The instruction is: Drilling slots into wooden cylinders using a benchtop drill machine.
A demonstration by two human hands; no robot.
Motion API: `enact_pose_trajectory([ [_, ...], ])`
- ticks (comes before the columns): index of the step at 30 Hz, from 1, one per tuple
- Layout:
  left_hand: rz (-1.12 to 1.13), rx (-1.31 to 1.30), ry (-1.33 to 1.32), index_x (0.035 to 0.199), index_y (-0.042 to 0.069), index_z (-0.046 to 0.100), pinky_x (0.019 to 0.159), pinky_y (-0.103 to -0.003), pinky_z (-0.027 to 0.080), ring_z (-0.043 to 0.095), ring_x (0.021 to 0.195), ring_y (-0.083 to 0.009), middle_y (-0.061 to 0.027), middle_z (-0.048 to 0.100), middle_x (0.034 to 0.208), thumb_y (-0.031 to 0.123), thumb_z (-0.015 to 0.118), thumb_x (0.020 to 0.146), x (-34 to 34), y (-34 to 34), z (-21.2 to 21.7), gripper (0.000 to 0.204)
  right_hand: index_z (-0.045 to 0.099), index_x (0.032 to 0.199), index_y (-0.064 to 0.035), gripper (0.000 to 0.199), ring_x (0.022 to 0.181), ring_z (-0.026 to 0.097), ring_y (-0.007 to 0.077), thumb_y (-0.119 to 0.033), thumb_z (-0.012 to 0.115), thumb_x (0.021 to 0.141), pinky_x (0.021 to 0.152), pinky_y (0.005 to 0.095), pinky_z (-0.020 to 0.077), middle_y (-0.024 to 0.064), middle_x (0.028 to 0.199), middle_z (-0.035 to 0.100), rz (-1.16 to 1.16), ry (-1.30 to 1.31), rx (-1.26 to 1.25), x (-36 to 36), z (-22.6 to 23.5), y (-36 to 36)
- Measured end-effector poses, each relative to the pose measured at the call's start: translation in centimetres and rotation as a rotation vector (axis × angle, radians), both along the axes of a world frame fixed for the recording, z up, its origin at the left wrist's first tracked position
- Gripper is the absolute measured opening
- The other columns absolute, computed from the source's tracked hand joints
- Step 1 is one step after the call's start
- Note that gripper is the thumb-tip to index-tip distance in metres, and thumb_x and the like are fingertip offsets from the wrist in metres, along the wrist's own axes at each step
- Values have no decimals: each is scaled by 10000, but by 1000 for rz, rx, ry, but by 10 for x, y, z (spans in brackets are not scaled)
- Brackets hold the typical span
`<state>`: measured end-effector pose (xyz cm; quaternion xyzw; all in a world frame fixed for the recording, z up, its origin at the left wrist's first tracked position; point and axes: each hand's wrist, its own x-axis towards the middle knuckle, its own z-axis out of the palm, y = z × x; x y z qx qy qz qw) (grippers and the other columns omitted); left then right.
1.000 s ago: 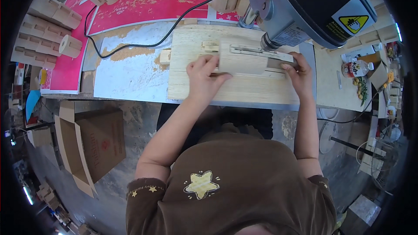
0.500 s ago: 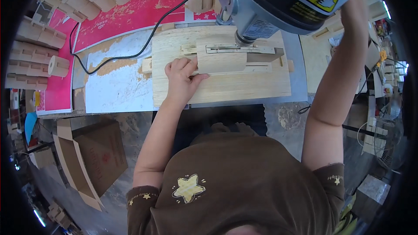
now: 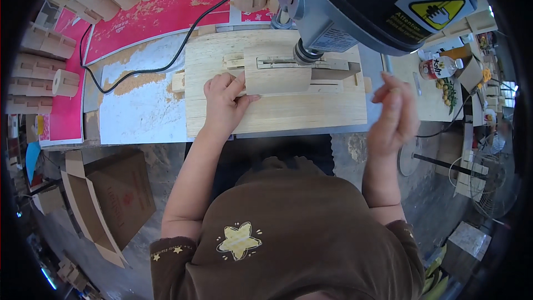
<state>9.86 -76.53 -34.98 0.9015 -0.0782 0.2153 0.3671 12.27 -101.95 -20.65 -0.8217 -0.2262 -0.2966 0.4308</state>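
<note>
Pale wood everywhere: a flat wooden block [image 3: 276, 74] lies on a light plywood jig board [image 3: 277, 112], directly beneath the chuck of a drill press [image 3: 355, 5]. A metal guide bar [image 3: 308, 64] crosses the block's upper edge.

Risk, as judged from here: the block is steadied by one hand only, close beside the spindle. If the bit bites while the block is merely pressed down and not clamped, it could twist or ride up, pulling the fingers toward the chuck. The black power cable [image 3: 166, 61] trails across the bench behind the board; a snag there looks less likely.

Left hand [image 3: 225, 100]: fingers curled together, pressing on the block's left edge, thumb stretched along its lower edge. Touching the block and the board, holding down more than grasping.

Right hand [image 3: 394, 114]: raised in the air to the right of the board, well clear of the wood, fingers loosely apart, holding nothing. Its far side is blurred, so a small item there can't be fully ruled out.

Also noted: sawdust on the bench, a cardboard box [image 3: 108, 200] on the floor at left.
</note>
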Motion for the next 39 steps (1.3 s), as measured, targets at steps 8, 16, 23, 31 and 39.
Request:
enact_pose_trajectory([
  [8, 41, 38, -21, 1050, 114, 630, 741, -360, 310, 483, 745, -200, -1, 475, 716, 191, 789, 578, -1, -1, 4, 505, 606, 924, 45, 153, 667, 528, 253, -23, 505, 832, 638, 362, 430, 108, 695, 570, 45, -310, -50, 36, -61, 8],
  [16, 72, 100, -33, 1049, 120, 637, 760, -372, 295, 490, 762, -196, -4, 499, 748, 215, 784, 592, -1, -11, 8, 489, 645, 790, 20, 252, 500, 385, 32, -155, 501, 900, 475, 206, 273, -27, 531, 446, -52, -155, 96, 66, 87, 19],
  [23, 74, 94, 2, 1076, 130, 634, 779, -380, 280, 489, 790, -206, -11, 496, 760, 235, 781, 602, 8, -41, 11, 507, 583, 840, 59, 217, 689, 498, 114, -158, 572, 845, 621, 266, 434, 41, 733, 596, 56, -140, -119, 131, 106, 13],
  [31, 39, 94, 21, 1091, 137, 632, 778, -380, 278, 488, 788, -203, -8, 491, 760, 212, 778, 608, 9, -39, 8, 510, 642, 824, 28, 134, 515, 449, 106, -40, 528, 845, 503, 248, 343, 52, 614, 543, 10, 82, -71, 7, 49, -1],
  [39, 20, 107, -31, 1051, 101, 632, 766, -366, 287, 489, 762, -197, -10, 493, 724, 204, 780, 588, 10, -36, 9, 497, 621, 848, -2, 129, 631, 510, 260, -40, 607, 725, 642, 374, 396, 85, 704, 552, 105, -351, 15, 41, -55, 7],
])
